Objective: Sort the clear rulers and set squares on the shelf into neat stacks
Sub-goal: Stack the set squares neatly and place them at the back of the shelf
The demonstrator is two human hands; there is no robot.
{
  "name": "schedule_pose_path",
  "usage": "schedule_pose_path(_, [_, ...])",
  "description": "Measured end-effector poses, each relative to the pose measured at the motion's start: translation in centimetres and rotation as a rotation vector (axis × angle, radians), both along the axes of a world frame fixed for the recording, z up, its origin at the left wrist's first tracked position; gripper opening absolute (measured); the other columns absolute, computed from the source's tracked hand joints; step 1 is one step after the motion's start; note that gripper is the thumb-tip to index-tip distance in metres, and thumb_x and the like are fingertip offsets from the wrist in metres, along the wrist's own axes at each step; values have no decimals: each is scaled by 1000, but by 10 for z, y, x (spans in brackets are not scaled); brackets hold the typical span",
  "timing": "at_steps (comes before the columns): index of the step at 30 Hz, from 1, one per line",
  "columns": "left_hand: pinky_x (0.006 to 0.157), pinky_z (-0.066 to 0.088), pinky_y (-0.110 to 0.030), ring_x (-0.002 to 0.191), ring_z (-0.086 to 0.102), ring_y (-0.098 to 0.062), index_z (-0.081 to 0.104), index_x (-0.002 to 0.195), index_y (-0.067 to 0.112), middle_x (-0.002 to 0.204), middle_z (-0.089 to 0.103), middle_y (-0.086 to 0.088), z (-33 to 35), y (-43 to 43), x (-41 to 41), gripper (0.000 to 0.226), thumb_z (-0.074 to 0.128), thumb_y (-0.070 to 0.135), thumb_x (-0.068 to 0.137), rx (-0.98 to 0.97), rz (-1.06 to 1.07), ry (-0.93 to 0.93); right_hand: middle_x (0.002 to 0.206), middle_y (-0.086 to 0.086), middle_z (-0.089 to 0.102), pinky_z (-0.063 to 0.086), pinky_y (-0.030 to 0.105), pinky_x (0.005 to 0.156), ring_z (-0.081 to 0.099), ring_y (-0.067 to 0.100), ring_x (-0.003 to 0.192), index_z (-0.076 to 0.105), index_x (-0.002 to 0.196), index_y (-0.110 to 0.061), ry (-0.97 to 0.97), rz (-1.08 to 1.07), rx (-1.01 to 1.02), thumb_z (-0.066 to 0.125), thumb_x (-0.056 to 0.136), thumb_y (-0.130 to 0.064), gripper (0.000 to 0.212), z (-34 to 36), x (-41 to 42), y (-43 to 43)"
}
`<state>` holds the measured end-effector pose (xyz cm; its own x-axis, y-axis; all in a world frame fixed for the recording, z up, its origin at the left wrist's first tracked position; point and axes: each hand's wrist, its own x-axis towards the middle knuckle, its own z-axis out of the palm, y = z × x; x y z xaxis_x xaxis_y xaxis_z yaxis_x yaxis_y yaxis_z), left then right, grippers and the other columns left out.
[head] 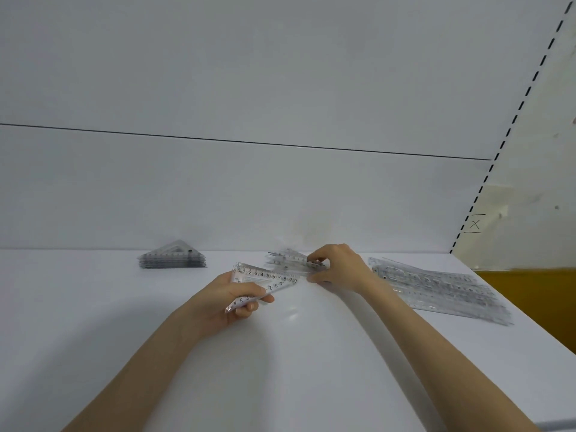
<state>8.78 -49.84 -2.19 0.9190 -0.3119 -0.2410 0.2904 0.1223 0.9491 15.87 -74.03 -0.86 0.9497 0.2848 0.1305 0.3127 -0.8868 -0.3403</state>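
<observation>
Set square is gripped by the left hand, ready for stacking. The right hand pinches loose pieces.

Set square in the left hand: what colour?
Clear set square with black numbers and tick marks; the head view shows it.

On the flat white shelf, the left hand grips a clear plastic triangular set square while the right hand pinches a small jumbled clear pile; a neat stack of clear triangles sits left, long clear rulers right
</observation>
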Motion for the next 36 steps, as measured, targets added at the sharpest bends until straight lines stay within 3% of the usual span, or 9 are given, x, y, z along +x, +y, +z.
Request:
schedule_pose_path(5, [38, 34, -16, 47, 46, -10, 60, 105, -2, 83, 68, -20, -1, 0, 1, 44, 69, 7, 63, 9, 1, 7, 109, -3, 68, 48, 33, 86, 58, 13, 105, 73, 100, -26, -24, -1, 96, 83, 70, -39, 34, -1, 1, -3])
schedule_pose_path(8, [38, 34, -16, 47, 46, -10, 60, 104, -2, 82, 68, -20, -1, 1, 1, 43, 69, 6, 63, 3, 6, 11, 100, -5, 70, 43, 30, 75, 54, 13, 90, 73, 91, -26, -22, 9, 103, 81, 72, -38, 24, -5, 2, -2])
schedule_pose_path(12, [38, 34, -16, 47, 46, -10, 60, 104, -2, 81, 68, -20, 1, 0, 0, 43, 68, 6, 63, 4, 14, 7, 89, -8, 70, 48, 30, 82, 59, 11, 92, 74, 85, -22, -13, 22, 174, 80, 75, -23, 12, -3, 1, -1])
schedule_pose_path(15, [38, 34, -16, 47, 46, -10, 60, 107, -3, 83, 68, -21, 0, 1, 1, 46, 68, 6, 63, 9, 10, 9, 85, -5, 67, 48, 22, 76, 60, 2, 80, 75, 90, -16, 1, 46, 210, 80, 75, -14, 17, 0, -1, -2])
schedule_pose_path(20, [40, 35, -16, 49, 47, -11, 59, 111, -3, 85, 68, -20, -2, 2, 2, 50, 69, 8, 63, 28, -8, 5, 102, 8, 65, 55, 25, 79, 67, 17, 85, 68, 114, -10, 107, -48, 299, 83, 69, -12, 47, 3, -4, -5])
schedule_pose_path(23, [41, 35, -17, 50, 48, -11, 59, 110, -1, 85, 69, -19, -3, 2, 2, 49, 70, 8, 63, 44, -15, 5, 102, 8, 67, 51, 24, 76, 63, 18, 91, 72, 107, -12, 121, -85, 236, 82, 69, -14, 40, 2, -3, -5])
schedule_pose_path(27, [41, 36, -17, 51, 49, -12, 60, 109, -1, 87, 69, -19, -2, 4, 2, 51, 72, 8, 61, 52, -26, 1, 88, 6, 67, 55, 24, 70, 63, 18, 78, 71, 104, -6, 130, -95, 258, 78, 68, -2, 37, 4, 0, -5])
schedule_pose_path(34, [41, 36, -16, 51, 47, -10, 60, 110, -3, 87, 68, -19, 1, 5, -1, 82, 88, 9, 34, 25, -88, -36, 84, 1, 58, 41, 11, 61, 53, 14, 76, 71, 104, -10, 139, -91, 330, 77, 72, -1, 33, 8, -1, -17])
schedule_pose_path(36, [43, 37, -16, 53, 48, -10, 61, 110, -3, 90, 68, -19, 1, 5, -1, 93, 96, 19, 26, 11, -116, -49, 86, 2, 60, 42, 12, 66, 53, 12, 76, 72, 101, -12, 79, -32, 407, 80, 71, -2, 32, 12, -6, -22])
